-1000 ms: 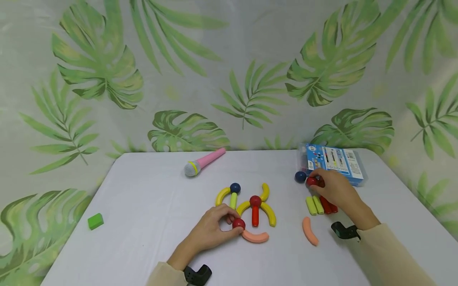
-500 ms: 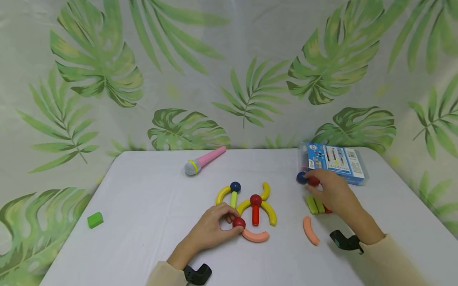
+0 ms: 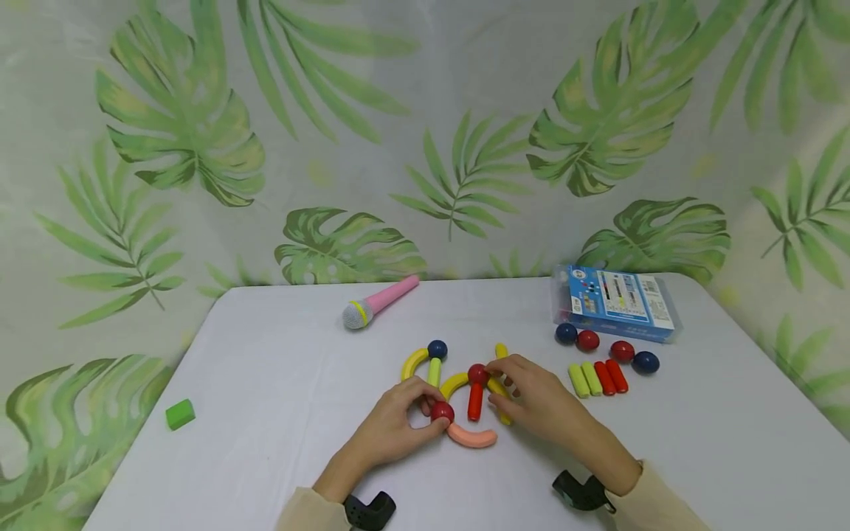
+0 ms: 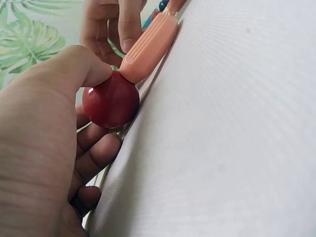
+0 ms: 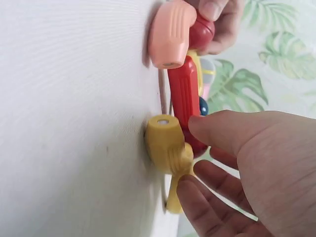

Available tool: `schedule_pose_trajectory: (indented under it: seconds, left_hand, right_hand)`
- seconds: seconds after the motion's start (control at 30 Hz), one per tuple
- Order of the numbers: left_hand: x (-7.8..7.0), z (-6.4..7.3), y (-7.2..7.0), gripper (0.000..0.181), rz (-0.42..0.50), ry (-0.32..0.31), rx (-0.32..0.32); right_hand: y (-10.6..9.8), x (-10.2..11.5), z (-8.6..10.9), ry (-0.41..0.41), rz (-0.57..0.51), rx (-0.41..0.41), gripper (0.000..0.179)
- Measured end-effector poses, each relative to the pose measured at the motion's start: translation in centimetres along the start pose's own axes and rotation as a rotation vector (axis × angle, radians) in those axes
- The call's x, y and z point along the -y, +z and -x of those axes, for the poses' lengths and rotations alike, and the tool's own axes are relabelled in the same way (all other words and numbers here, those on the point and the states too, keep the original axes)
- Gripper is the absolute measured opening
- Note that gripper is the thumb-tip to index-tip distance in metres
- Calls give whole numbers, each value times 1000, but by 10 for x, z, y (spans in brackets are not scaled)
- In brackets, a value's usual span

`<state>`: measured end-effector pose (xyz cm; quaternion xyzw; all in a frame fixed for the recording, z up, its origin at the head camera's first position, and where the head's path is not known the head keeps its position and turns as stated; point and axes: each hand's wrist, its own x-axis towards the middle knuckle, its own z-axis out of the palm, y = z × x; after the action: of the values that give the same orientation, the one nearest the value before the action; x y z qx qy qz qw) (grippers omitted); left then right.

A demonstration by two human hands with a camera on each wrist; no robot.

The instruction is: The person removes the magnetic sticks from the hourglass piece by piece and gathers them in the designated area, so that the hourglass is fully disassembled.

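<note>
My left hand (image 3: pixel 405 417) pinches a red ball (image 4: pixel 111 98), which joins a curved orange magnetic rod (image 4: pixel 150 47) lying on the table. My right hand (image 3: pixel 541 398) reaches over another red ball (image 3: pixel 477 374), with its index finger beside that ball. The right hand's thumb and fingers stand apart, near a straight red rod (image 5: pixel 183 89) and a curved yellow rod (image 5: pixel 164 143). Both of these rods meet the second red ball. Behind the left fingers, a dark blue ball (image 3: pixel 437 349) joins another yellow curved rod (image 3: pixel 415 363) and a light green rod (image 3: pixel 434 371).
A pink toy microphone (image 3: pixel 385 297) lies at the back. At back right stands a blue-labelled plastic box (image 3: pixel 617 302). Before it are blue balls (image 3: pixel 645 362), red balls (image 3: pixel 622 351), green rods (image 3: pixel 578 381) and red rods (image 3: pixel 617 376). A green block (image 3: pixel 180 414) lies far left.
My right hand has let go of a red ball near the box and moved left to the joined pieces. The upper yellow rod there has shifted slightly right. The left hand keeps its hold.
</note>
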<state>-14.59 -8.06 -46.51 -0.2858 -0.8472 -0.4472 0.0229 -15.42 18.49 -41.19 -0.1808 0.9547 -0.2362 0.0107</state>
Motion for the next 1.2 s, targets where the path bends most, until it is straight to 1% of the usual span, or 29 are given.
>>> schedule_pose_trajectory:
  seconds: [0.13, 0.33, 0.5, 0.7, 0.8, 0.9, 1.0, 1.13, 1.2]
  left_hand:
    - [0, -2, 1, 24, -9, 23, -7]
    - [0, -2, -1, 24, -17, 3, -4]
    - [1, -2, -1, 25, -4, -1, -7]
    - [2, -1, 2, 26, -3, -32, -5]
    - [0, -1, 3, 25, 6, -38, 1]
    - [-1, -1, 4, 25, 14, -40, 7]
    - [-2, -1, 3, 26, 17, -31, 4]
    - [-2, -1, 2, 26, 15, -13, -6]
    - [-2, -1, 2, 26, 14, -11, -8]
  right_hand:
    - [2, -4, 6, 39, 5, -10, 40]
    - [0, -8, 14, 82, -22, 28, 45]
    - [-2, -9, 16, 75, -12, 53, 47]
    - [-6, -12, 20, 56, 5, 96, 51]
    - [-10, -14, 23, 64, 12, 104, 52]
    - [-16, -16, 29, 69, 9, 96, 48]
    - [-28, -20, 38, 74, -4, 70, 41]
    - [-44, -31, 52, 91, -31, 28, 33]
    - [-51, -38, 60, 109, -28, 5, 31]
